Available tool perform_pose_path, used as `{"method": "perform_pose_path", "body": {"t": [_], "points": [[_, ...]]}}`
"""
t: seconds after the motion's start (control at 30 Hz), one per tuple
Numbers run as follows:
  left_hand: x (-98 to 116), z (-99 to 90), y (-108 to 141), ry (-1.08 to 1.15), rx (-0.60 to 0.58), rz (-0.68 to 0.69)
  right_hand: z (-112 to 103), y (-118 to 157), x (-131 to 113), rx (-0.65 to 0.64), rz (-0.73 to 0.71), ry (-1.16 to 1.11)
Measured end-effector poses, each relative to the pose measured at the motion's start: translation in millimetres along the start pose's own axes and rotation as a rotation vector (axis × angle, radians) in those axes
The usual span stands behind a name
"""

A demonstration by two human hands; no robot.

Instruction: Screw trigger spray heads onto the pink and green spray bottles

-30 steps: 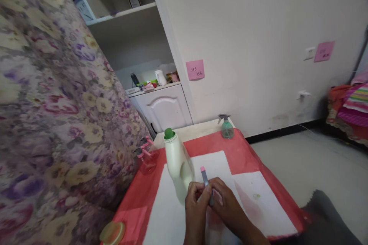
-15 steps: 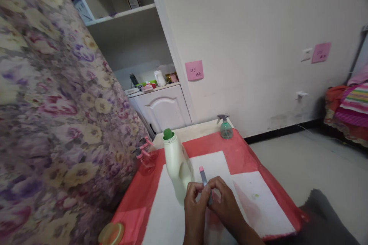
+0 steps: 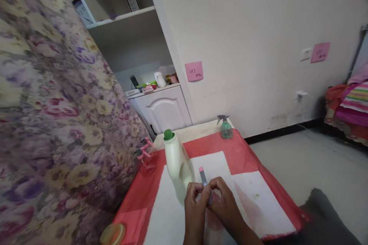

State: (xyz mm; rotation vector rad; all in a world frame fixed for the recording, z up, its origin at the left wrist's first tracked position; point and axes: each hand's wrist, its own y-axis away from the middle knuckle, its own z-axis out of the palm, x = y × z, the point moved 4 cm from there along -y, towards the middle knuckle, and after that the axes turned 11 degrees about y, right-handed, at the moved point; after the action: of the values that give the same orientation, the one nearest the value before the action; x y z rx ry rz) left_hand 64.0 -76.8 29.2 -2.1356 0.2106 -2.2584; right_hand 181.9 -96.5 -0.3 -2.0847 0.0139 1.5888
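Observation:
My left hand [image 3: 196,201] and my right hand [image 3: 223,201] meet near the bottom middle, fingers pinched around a small grey spray head with a pink tip [image 3: 202,176], which points up and away. Its lower part is hidden by my fingers. Just left of my hands stands a large pale green bottle [image 3: 176,160], upright, with a green piece at its open mouth. Under my hands, something pinkish and see-through shows, too covered to make out. White cloths [image 3: 163,214] lie beneath on the red table cover [image 3: 132,203].
Pink-topped clear spray bottles [image 3: 147,160] stand at the left edge, a green spray bottle [image 3: 226,131] at the back, and a round lid or jar [image 3: 113,234] at the front left. A floral curtain [image 3: 69,115] hangs on the left. Behind are a cabinet [image 3: 163,109] and a wall.

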Motion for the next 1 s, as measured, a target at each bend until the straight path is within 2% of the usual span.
{"method": "perform_pose_path", "body": {"t": [0.1,0.17,0.33,0.5,0.57,0.67,0.77,0.9,1.0], "points": [[0.1,0.3,1.0,-0.007,-0.001,0.009,1.5,-0.6,-5.3,-0.127,-0.053,-0.066],[0.4,0.4,1.3,-0.009,0.009,0.024,0.8,-0.8,-7.3,-0.161,-0.066,-0.095],[1.4,0.2,0.8,-0.016,-0.003,0.006,-0.1,-0.3,-1.1,-0.019,0.021,0.014],[4.2,1.8,2.0,-0.023,-0.014,0.009,0.6,0.6,-5.4,-0.167,-0.042,-0.088],[4.6,2.4,2.1,-0.026,-0.002,0.023,-1.0,0.7,-5.7,-0.129,-0.049,-0.073],[4.3,1.9,0.7,-0.037,0.008,0.035,-0.7,1.5,-2.5,-0.024,0.017,-0.013],[3.1,0.5,-1.3,-0.043,0.0,0.033,0.9,2.4,-2.8,-0.064,0.045,-0.027],[0.5,-0.3,-1.9,-0.051,-0.017,0.04,-2.0,2.2,-8.1,-0.173,-0.063,-0.102],[-2.5,-0.7,-2.0,-0.066,-0.024,0.044,-3.5,0.8,-3.8,-0.075,-0.018,-0.07]]}}
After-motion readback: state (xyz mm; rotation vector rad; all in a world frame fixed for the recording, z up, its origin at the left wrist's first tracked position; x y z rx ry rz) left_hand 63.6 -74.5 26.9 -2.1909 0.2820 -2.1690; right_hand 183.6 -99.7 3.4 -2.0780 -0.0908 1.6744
